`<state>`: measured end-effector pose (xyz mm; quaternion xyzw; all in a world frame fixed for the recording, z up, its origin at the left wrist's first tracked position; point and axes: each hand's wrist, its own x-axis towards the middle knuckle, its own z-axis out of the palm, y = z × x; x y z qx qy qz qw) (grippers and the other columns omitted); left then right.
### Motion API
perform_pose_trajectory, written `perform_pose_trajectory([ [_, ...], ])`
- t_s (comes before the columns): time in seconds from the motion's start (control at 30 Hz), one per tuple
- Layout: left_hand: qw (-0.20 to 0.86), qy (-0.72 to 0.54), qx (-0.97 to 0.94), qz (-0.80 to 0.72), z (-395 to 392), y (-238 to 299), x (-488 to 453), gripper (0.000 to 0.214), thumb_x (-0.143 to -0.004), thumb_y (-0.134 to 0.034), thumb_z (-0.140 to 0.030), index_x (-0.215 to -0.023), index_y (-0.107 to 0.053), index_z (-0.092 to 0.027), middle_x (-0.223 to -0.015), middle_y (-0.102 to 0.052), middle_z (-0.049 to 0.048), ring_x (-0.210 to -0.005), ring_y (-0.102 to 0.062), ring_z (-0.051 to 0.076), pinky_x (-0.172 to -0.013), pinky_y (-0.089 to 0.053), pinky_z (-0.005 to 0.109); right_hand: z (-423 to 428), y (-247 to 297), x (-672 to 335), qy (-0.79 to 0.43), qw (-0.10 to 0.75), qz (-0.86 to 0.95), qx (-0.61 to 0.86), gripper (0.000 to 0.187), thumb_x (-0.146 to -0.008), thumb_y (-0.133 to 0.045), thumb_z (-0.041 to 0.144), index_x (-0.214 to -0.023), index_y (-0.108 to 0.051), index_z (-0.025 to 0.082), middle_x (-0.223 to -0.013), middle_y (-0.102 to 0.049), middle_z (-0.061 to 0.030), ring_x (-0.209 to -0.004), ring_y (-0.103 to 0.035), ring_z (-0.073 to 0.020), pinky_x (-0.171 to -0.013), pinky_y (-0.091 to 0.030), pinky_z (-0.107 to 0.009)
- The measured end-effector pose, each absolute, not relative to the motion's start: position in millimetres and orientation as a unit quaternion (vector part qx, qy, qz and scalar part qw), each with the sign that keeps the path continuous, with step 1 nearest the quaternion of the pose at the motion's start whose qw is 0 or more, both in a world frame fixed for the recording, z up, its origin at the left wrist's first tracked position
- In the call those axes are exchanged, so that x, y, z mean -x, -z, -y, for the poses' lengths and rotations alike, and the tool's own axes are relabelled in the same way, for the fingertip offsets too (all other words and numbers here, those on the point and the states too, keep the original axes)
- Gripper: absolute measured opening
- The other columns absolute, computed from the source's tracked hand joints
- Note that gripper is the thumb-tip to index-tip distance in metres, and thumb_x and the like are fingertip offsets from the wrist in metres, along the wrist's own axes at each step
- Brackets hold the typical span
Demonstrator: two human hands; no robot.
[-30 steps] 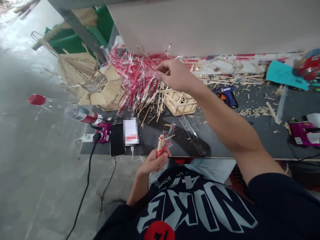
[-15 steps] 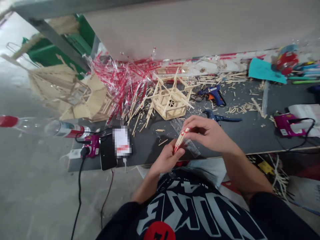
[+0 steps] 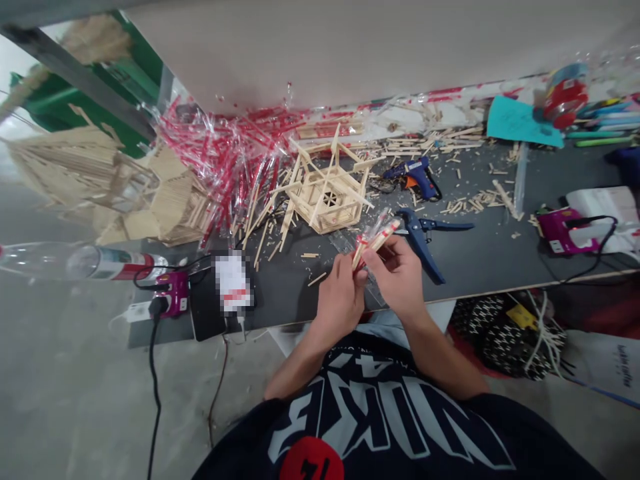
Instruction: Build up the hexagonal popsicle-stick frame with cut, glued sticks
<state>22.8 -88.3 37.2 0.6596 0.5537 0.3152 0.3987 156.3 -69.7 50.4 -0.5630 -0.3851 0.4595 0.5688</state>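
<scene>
concrete floor point(image 3: 65, 373) fills the far left, and a clear plastic bottle with a red label point(image 3: 115, 263) lies left of the small stick frame point(image 3: 327, 197), which is the landmark here. also left of it, on the dark work table point(image 3: 475, 247), are a magenta plug-in unit point(image 3: 173, 293) and a black phone point(image 3: 205, 313), the phone partly covered by a blurred white card. just behind and left of the frame sits a heap of red-and-white straws in clear wrap point(image 3: 215, 167).

below and right of the frame, a short bundle of wooden sticks point(image 3: 375, 243), with red marks and clear wrap, is held up over the table. the left hand point(image 3: 340, 297) is closed around its lower end, and the right hand point(image 3: 397, 273) grips it higher up between thumb and fingers, the two hands almost touching.

right of the frame lie a blue hot glue gun point(image 3: 413, 177) and, just beside the right hand, blue-handled pliers point(image 3: 420, 240). further right are loose stick offcuts point(image 3: 475, 200), a teal sheet of paper point(image 3: 517, 120) and a second magenta unit point(image 3: 565, 230).
</scene>
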Motion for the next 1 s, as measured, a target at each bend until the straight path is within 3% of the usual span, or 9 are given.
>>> perform_pose_trajectory([
  [0.13,0.409,-0.357,-0.657,-0.524,79.4,-31.5,-36.3,0.077,-0.111,-0.023,-0.080,-0.119,-0.070,-0.019,-0.108,-0.063,0.0131,-0.100,-0.063,0.030,-0.087,-0.049,0.038,69.6,-47.5,-167.2,-0.455,0.559,0.393,0.571,0.029,-0.085,-0.083,0.057,-0.092,-0.068,0.033,-0.091,-0.079,-0.0045,-0.084,-0.076,-0.0271,-0.085,-0.066,-0.047],
  [0.27,0.357,-0.372,-0.662,-0.544,68.6,-24.5,-53.9,0.059,-0.118,-0.027,-0.061,-0.120,-0.071,-0.021,-0.107,-0.062,0.0107,-0.097,-0.061,0.026,-0.087,-0.050,0.036,63.9,-37.6,-170.6,-0.434,0.591,0.369,0.571,0.029,-0.088,-0.080,0.057,-0.094,-0.069,0.030,-0.092,-0.080,-0.0048,-0.086,-0.076,-0.0253,-0.086,-0.065,-0.043],
  [0.43,0.261,-0.272,-0.707,-0.598,62.0,-15.7,-67.7,0.037,-0.117,-0.039,-0.029,-0.134,-0.071,-0.021,-0.115,-0.062,0.0114,-0.093,-0.065,0.022,-0.077,-0.051,0.032,56.4,-24.0,-173.4,-0.426,0.592,0.349,0.589,0.033,-0.081,-0.084,0.051,-0.096,-0.071,0.025,-0.095,-0.081,-0.0065,-0.085,-0.075,-0.0228,-0.085,-0.063,-0.039],
  [0.6,0.205,-0.222,-0.744,-0.597,62.7,-5.8,-70.9,0.038,-0.111,-0.049,-0.017,-0.145,-0.066,-0.019,-0.118,-0.063,0.0134,-0.099,-0.071,0.024,-0.079,-0.057,0.033,52.9,-18.4,-181.9,-0.465,0.564,0.342,0.590,0.031,-0.080,-0.080,0.049,-0.095,-0.074,0.022,-0.097,-0.084,-0.0077,-0.087,-0.076,-0.0236,-0.084,-0.063,-0.039],
  [0.77,0.228,-0.230,-0.743,-0.586,60.1,1.1,-74.0,0.052,-0.106,-0.057,-0.013,-0.156,-0.059,-0.026,-0.120,-0.064,0.0114,-0.100,-0.072,0.025,-0.079,-0.058,0.034,52.8,-15.6,-184.1,-0.421,0.551,0.363,0.622,0.026,-0.087,-0.068,0.047,-0.095,-0.070,0.023,-0.090,-0.082,-0.0062,-0.080,-0.074,-0.0230,-0.077,-0.061,-0.038],
  [0.87,0.260,-0.281,-0.724,-0.574,53.7,3.8,-74.8,0.045,-0.106,-0.057,-0.013,-0.149,-0.063,-0.023,-0.117,-0.063,0.0105,-0.098,-0.071,0.024,-0.084,-0.058,0.035,52.3,-15.3,-186.4,-0.409,0.558,0.380,0.614,0.026,-0.090,-0.068,0.048,-0.097,-0.071,0.023,-0.090,-0.081,-0.0061,-0.078,-0.073,-0.0225,-0.075,-0.061,-0.037],
  [1.0,0.337,-0.383,-0.693,-0.509,39.8,9.5,-69.2,0.026,-0.102,-0.062,-0.013,-0.125,-0.071,-0.021,-0.105,-0.067,0.0068,-0.100,-0.069,0.024,-0.092,-0.058,0.036,51.6,-14.5,-189.9,-0.436,0.591,0.368,0.570,0.029,-0.089,-0.076,0.051,-0.098,-0.074,0.024,-0.091,-0.082,-0.0051,-0.080,-0.073,-0.0218,-0.076,-0.062,-0.036],
])
